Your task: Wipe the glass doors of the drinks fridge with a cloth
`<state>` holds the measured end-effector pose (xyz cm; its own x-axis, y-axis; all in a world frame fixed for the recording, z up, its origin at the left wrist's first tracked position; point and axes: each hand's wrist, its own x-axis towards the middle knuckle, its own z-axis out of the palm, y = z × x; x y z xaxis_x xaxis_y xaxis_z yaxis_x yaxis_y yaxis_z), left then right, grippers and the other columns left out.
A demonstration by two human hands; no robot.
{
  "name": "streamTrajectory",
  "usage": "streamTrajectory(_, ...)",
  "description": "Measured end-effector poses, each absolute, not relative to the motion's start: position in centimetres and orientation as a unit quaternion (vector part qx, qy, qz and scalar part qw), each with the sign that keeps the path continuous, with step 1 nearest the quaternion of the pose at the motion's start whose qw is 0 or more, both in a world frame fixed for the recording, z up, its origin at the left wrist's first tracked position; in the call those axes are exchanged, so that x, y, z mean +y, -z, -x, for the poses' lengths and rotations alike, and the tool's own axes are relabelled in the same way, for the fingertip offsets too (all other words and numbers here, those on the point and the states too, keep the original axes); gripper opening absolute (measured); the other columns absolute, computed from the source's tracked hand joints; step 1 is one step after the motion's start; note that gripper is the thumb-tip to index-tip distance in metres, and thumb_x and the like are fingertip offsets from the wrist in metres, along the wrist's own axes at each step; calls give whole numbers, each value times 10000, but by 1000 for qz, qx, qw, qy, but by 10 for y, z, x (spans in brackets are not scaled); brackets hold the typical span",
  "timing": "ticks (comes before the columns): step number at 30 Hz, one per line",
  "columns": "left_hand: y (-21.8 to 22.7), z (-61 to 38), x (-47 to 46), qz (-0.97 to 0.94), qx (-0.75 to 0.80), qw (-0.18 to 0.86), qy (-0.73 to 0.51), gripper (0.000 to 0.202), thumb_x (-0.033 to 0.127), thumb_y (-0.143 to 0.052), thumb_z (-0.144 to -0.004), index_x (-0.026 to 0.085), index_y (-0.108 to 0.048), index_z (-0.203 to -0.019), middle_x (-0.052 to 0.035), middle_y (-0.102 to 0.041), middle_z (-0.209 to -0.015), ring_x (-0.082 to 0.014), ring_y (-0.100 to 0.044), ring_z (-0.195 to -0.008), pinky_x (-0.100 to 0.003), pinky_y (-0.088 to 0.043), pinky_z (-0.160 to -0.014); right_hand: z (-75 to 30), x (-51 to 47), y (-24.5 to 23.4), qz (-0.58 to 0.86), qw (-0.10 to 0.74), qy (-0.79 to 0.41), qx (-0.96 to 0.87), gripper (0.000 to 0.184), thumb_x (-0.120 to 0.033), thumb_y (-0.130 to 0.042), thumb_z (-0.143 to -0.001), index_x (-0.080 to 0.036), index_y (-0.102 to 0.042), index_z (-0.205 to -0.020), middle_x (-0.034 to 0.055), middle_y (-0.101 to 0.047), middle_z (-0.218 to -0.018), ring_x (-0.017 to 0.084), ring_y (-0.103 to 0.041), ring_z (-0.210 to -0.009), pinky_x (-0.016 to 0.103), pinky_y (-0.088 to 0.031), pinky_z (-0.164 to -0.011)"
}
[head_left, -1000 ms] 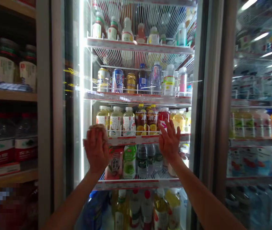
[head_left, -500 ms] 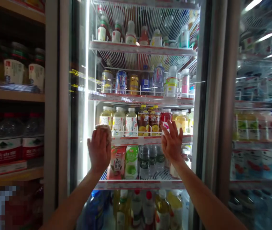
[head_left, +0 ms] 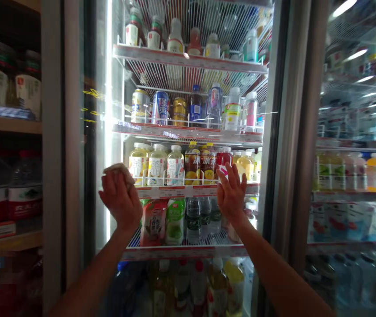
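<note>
My left hand (head_left: 120,198) presses a crumpled light-coloured cloth (head_left: 119,169) against the glass door (head_left: 174,215) of a lit drinks fridge, near the door's left side. Its fingers lie over the cloth, which shows above the fingertips. My right hand (head_left: 231,191) is raised at the right part of the same glass, palm forward with its fingers spread, holding nothing. Whether that palm touches the glass or hovers just before it, I cannot tell. Behind the glass stand tea bottles (head_left: 157,165), dark iced-tea bottles (head_left: 192,164) and a red drink bottle (head_left: 224,157).
Metal door frames (head_left: 293,132) run upright at both sides of the glass. An open shelf (head_left: 9,125) with bottles stands at the left. Another glass-fronted fridge (head_left: 353,196) full of drinks is at the right. Light reflections (head_left: 91,93) show on the glass.
My left hand has moved left across the glass with the cloth and tilted. My right hand has stayed about the same against the bottles behind. The view has shifted slightly.
</note>
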<state>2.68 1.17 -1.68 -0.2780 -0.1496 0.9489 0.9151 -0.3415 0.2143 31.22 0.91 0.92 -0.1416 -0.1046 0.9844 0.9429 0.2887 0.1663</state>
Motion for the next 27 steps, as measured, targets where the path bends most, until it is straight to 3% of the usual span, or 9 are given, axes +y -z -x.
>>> streamTrajectory(5,31,-45,8,640,-293,509,495,557,235,-444,-881,255,-290,-1417,-80,-426,-1416,-193,-293,-1364,-409,-152,-1144,-313,9,-9,347,553,476,-589,455,-198,-405,-876,-260,-440,-1326,52,-396,-1450,222,-302,-1370,481,-193,-1114)
streamTrajectory(8,22,-29,9,582,-334,503,545,534,248,-434,-888,213,-316,-1408,-122,-416,-1418,-217,-309,-1357,-434,-156,-1136,-313,8,-9,347,554,476,-588,437,-203,-391,-886,-261,-450,-1315,59,-418,-1434,222,-312,-1366,487,-213,-1105)
streamTrajectory(12,8,-16,11,441,-432,419,666,519,281,-416,-899,146,-341,-1395,-187,-325,-1457,-286,-261,-1375,-501,-239,-1082,-312,9,-9,348,553,483,-583,416,-204,-396,-886,-239,-473,-1293,78,-431,-1424,232,-322,-1361,494,-212,-1103)
streamTrajectory(15,16,-33,9,510,-385,465,613,536,241,-426,-894,170,-306,-1412,-163,-342,-1454,-247,-236,-1387,-472,-187,-1117,-312,10,-9,347,554,483,-583,407,-211,-392,-889,-242,-474,-1287,77,-439,-1417,229,-320,-1363,492,-213,-1101)
streamTrajectory(21,37,-60,4,666,-267,518,465,574,194,-459,-874,235,-281,-1418,-72,-511,-1346,-165,-275,-1369,-400,-131,-1155,-314,9,-9,344,552,478,-591,432,-216,-387,-890,-263,-444,-1316,69,-428,-1426,223,-303,-1371,486,-202,-1105)
streamTrajectory(24,22,-40,7,604,-325,490,538,555,226,-439,-888,227,-283,-1420,-104,-429,-1412,-194,-282,-1370,-431,-125,-1149,-314,8,-9,349,549,475,-592,422,-215,-390,-890,-249,-454,-1306,75,-423,-1429,220,-298,-1373,480,-194,-1110)
streamTrajectory(27,1,-21,11,453,-421,391,682,533,280,-409,-900,159,-313,-1410,-172,-318,-1464,-272,-254,-1379,-505,-208,-1101,-312,9,-9,354,551,475,-588,410,-213,-397,-886,-238,-469,-1289,74,-423,-1429,218,-301,-1371,476,-189,-1114)
